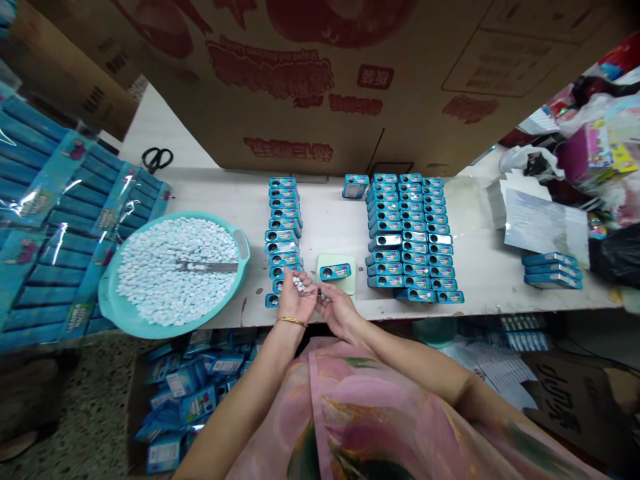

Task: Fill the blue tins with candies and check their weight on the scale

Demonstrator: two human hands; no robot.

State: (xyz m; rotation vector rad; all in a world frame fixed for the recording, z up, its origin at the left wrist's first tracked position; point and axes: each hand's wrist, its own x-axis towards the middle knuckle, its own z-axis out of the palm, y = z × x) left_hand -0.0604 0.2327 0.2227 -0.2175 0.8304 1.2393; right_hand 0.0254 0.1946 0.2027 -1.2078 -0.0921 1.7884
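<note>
My left hand (299, 307) is cupped near the table's front edge, palm up, with a small heap of white candies (299, 285) in it. Right beside it, my right hand (341, 312) has its fingertips pinched together at the left fingers, with a few white candies in them. Just beyond both hands, a blue tin (335, 271) lies on a pale green square pad (345, 287), perhaps a scale. To the left runs a column of blue tins (283, 215); the nearest ones are partly covered by my left hand. A block of similar tins (414, 247) stands in columns to the right.
A turquoise basin (243, 247) full of white candies holds a metal scoop (210, 267). Black scissors (157, 159) lie behind it. A large cardboard carton (320, 100) borders the back. Wrapped blue packs (45, 220) are stacked left; several tins (553, 270) lie far right.
</note>
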